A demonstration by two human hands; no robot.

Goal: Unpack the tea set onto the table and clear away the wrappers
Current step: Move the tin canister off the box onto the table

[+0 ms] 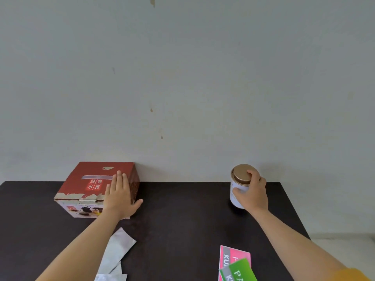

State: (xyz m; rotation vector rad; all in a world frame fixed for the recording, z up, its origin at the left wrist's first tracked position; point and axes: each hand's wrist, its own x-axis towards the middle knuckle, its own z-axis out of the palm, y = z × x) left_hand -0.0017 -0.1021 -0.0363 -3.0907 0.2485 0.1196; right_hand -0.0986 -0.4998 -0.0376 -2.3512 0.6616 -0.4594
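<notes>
A red tea set box [89,185] with white Chinese characters and a torn front edge stands closed at the back left of the dark table [182,216], against the wall. My left hand [119,196] lies flat on its top right part, fingers straight, thumb down the side. At the back right stands a white tin [236,196] with a gold lid [241,175]. My right hand [253,191] grips the tin from its right side, fingers over the lid's edge and thumb on the body.
Silvery grey sachets [113,254] lie at the front left under my left forearm. A pink packet [233,258] and a green packet [239,271] lie at the front right. A pale wall rises behind the table.
</notes>
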